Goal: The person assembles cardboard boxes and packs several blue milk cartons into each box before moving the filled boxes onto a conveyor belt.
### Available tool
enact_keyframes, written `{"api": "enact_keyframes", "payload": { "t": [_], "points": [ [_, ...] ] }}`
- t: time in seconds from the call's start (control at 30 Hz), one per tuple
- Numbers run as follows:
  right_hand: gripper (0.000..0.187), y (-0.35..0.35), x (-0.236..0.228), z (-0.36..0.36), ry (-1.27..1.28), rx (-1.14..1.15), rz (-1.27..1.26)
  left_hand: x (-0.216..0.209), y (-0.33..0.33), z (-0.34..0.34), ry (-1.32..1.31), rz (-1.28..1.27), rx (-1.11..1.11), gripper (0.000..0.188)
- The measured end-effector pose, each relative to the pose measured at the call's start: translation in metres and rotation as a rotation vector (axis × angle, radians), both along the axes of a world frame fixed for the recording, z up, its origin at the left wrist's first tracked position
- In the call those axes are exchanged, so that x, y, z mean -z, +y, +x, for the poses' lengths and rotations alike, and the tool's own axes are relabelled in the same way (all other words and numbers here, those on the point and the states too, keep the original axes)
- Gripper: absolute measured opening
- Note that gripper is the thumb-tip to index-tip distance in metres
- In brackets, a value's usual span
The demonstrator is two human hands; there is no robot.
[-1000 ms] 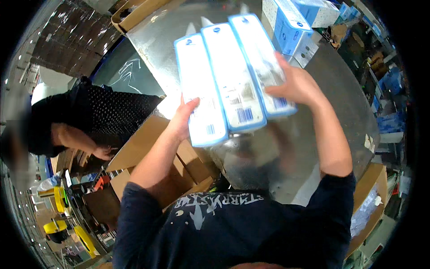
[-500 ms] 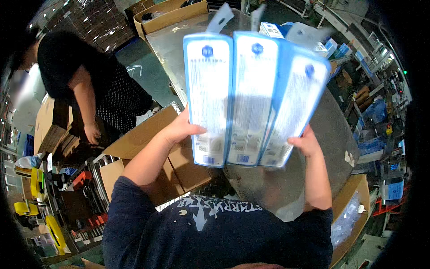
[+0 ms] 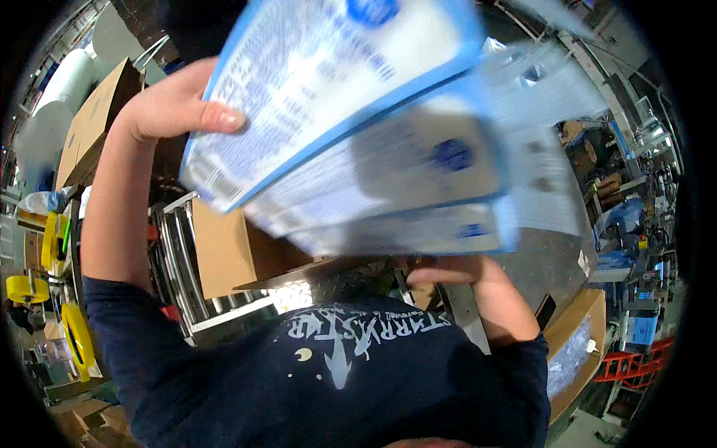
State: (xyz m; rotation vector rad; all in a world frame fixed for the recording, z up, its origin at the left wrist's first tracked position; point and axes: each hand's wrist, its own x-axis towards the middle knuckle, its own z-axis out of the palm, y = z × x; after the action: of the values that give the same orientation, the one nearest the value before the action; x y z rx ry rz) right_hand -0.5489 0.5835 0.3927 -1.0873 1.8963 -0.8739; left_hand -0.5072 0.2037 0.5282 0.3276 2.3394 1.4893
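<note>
three flat blue-edged boxes [image 3: 358, 134], fanned upright half a second ago, now tilt close under the head camera, filling twelve to three o'clock. our left hand [image 3: 168, 104] clamps their upper edge, our right hand [image 3: 455, 270] supports from below. at five o'clock, an open carton [image 3: 571, 351] holds clear bags.

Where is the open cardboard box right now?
In the head view, the cardboard box sits left of centre, below the blue-edged packs held up in both hands, beside a metal rack.
</note>
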Motion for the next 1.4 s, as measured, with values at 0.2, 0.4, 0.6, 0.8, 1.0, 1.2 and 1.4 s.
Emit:
{"api": "enact_keyframes", "payload": {
  "t": [0.2, 0.4, 0.6, 0.8, 1.0, 1.2, 1.4],
  "points": [
    [0.057, 0.003, -0.001, -0.015, -0.183, 0.138, -0.065, 0.239, -0.022, 0.049, -0.423, -0.154, 0.098, 0.097],
    [0.048, -0.001, 0.003, -0.049, 0.105, 0.311, 0.083, 0.365, 0.028, 0.025, -0.322, -0.594, -0.256, 0.068],
    [0.047, 0.035, 0.011, -0.112, 0.242, 0.517, 0.087, 0.388, 0.086, 0.057, 0.020, -0.966, -0.039, 0.062],
    [0.053, 0.059, 0.008, -0.269, 0.913, 0.544, 0.192, 0.271, 0.129, -0.065, -0.142, -0.166, 0.005, 0.045],
    [0.058, 0.035, 0.034, -0.368, 0.936, 0.694, 0.670, 0.304, 0.197, -0.155, 0.395, -0.702, -0.074, 0.055],
    [0.039, 0.053, 0.047, -0.339, 0.999, 0.579, 0.425, 0.298, 0.203, -0.163, 0.458, -0.844, -0.050, 0.059],
    [0.040, 0.103, -0.005, -0.216, 0.574, 0.336, 0.230, 0.315, 0.194, -0.203, 0.388, -0.893, -0.138, 0.058]
  ]
}}
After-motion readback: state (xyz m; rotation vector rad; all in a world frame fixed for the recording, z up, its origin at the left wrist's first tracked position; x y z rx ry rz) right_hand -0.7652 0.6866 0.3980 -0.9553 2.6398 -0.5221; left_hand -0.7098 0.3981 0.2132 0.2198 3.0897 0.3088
